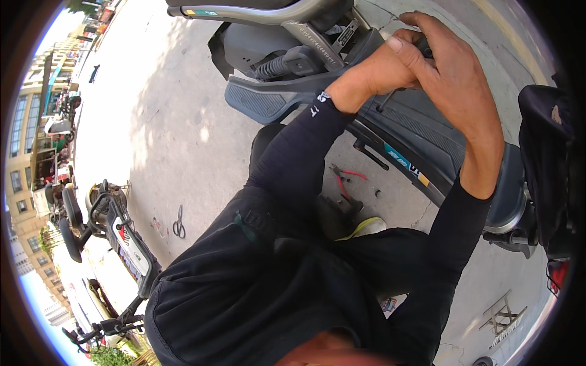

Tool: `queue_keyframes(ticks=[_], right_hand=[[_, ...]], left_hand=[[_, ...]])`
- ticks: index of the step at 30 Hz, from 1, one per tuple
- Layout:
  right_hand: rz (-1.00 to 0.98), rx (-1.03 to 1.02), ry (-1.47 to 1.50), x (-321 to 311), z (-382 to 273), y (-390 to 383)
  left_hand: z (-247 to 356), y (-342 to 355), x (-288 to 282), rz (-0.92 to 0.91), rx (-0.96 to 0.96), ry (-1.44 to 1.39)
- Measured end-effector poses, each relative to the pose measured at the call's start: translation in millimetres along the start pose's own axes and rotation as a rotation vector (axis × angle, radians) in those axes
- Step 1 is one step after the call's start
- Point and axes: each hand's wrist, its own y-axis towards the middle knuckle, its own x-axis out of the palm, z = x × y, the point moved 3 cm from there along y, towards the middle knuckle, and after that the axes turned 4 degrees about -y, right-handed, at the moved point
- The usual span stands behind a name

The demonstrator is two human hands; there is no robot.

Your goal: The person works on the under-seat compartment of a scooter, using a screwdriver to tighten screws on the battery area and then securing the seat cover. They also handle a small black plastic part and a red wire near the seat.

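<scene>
Both my hands meet over the footboard (421, 131) of a dark grey scooter. My left hand (375, 68) is curled into a fist around the dark handle of a tool (423, 44). My right hand (455, 76) wraps over the same handle from the other side. A thin dark shaft (387, 101) runs down from under my hands to the ribbed footboard. Both forearms wear black sleeves. The tool's tip is hidden.
Red-handled pliers (345, 177) lie on the concrete by my shoe (366, 227). A pair of dark scissors-like pliers (179, 223) lies further left. Another scooter (119, 241) is parked at the left. The scooter's rear spring (278, 64) and footrest (259, 100) are above.
</scene>
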Motion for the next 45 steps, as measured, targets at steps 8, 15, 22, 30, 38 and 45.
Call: queue_keyframes(ticks=[8,15,22,30,38,45], right_hand=[[0.149,-0.075,-0.096,12,-5,9],[0.071,0.031,-0.057,-13,-60,-1],[-0.023,-0.052,-0.023,-17,-41,4],[0.136,-0.065,-0.143,-3,-20,11],[-0.029,0.019,0.014,-19,-23,5],[-0.077,0.015,0.023,-14,-23,7]], left_hand=[[23,-21,32,0.49,0.362,0.528],[1,-11,-22,-0.076,-0.201,-0.175],[25,-13,32,0.428,0.411,0.58],[17,-20,28,0.447,0.232,0.564],[2,-6,-4,-0.072,-0.316,-0.315],[22,-21,49,0.569,0.456,0.521]])
